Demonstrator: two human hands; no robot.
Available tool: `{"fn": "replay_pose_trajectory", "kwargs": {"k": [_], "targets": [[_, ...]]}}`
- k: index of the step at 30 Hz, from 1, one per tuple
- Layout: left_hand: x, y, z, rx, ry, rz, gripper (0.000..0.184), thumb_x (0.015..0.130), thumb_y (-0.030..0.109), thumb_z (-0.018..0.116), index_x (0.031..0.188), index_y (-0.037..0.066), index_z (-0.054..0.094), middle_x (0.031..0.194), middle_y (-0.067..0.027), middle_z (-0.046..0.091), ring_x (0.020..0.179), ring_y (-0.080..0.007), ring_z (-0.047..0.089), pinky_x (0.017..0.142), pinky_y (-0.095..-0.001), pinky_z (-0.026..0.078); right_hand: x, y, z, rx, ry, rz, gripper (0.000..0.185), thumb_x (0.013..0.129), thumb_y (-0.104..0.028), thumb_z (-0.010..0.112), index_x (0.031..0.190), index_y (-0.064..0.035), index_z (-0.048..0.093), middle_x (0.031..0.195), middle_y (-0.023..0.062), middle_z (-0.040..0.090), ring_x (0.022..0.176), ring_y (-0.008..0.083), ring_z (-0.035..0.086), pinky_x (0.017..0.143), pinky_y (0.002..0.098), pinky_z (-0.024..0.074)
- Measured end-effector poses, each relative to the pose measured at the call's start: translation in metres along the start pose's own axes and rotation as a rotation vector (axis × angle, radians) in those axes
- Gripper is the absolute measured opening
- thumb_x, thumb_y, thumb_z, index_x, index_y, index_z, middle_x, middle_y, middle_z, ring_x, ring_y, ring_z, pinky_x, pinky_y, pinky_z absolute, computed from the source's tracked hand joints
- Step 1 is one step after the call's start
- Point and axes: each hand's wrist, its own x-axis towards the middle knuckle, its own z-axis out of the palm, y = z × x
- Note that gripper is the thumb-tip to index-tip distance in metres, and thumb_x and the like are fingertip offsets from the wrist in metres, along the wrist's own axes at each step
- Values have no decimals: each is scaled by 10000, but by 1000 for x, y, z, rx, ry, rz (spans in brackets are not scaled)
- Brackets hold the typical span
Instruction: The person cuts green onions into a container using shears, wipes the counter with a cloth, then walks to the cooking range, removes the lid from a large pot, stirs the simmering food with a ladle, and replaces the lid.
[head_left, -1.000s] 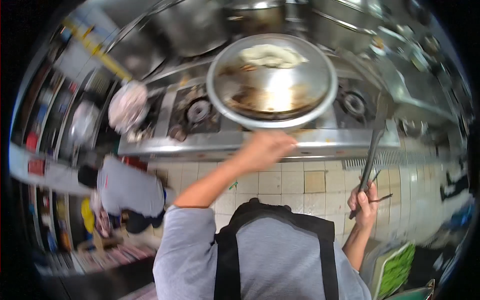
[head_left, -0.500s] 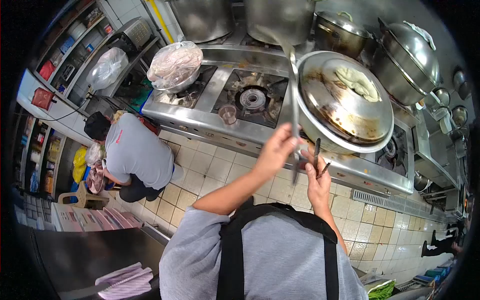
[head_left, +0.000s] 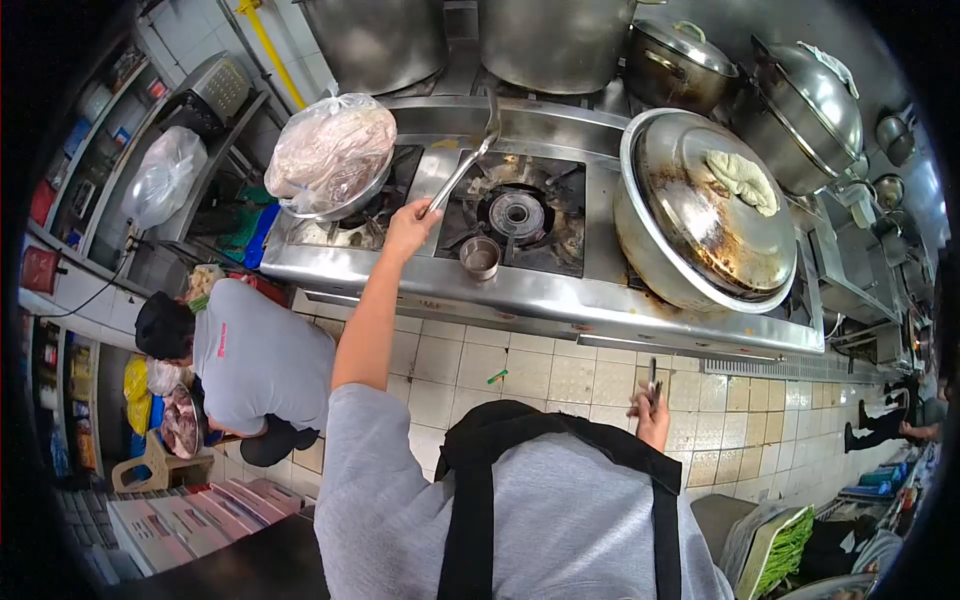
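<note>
My left hand (head_left: 408, 232) reaches forward over the stove's front edge, closed round the handle of a long metal utensil (head_left: 462, 172). The far end of that utensil rises by the back of the burner (head_left: 517, 215); its head is seen edge-on, so I cannot tell its shape. A small metal cup (head_left: 480, 257) sits on the stove near the burner, right of my left hand. Lower right, my right hand (head_left: 652, 418) is closed on a dark narrow tool (head_left: 653, 378) pointing up, above the floor; its kind is unclear.
A large lidded pot (head_left: 630, 235) with a folded cloth (head_left: 742, 182) stands right. A bagged bowl of meat (head_left: 335, 150) sits left. Tall pots (head_left: 560, 45) line the back. A crouching co-worker (head_left: 260, 355) is at left. A small green item (head_left: 497, 377) lies on the floor.
My hands, close together before, have moved apart. The left has swung leftward with the long utensil; the right has drawn back with the dark tool. The green floor item now shows.
</note>
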Motion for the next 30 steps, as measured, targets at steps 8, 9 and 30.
{"fn": "replay_pose_trajectory", "kwargs": {"k": [8, 9, 30], "targets": [[59, -66, 27, 43, 24, -11, 319, 861, 348, 555, 947, 51, 636, 604, -54, 569, 573, -157, 524, 570, -302, 408, -78, 119, -91, -776, 60, 391, 269, 826, -95, 540, 1095, -85, 553, 684, 138, 619, 615, 211, 616, 542, 337, 458], [65, -69, 29, 47, 38, -8, 326, 861, 357, 552, 957, 57, 635, 600, -53, 564, 577, -156, 525, 572, -303, 408, -90, 132, -100, -827, 49, 436, 263, 826, -104, 541, 1087, -85, 556, 690, 140, 620, 623, 217, 616, 547, 340, 458], [131, -83, 41, 674, 463, 310, 464, 858, 348, 552, 1210, 48, 518, 1065, -202, 584, 937, -382, 570, 810, -460, 446, -197, 205, -195, -1036, 91, 701, 264, 813, -295, 564, 931, -66, 620, 817, 192, 640, 782, 331, 634, 646, 404, 461]]}}
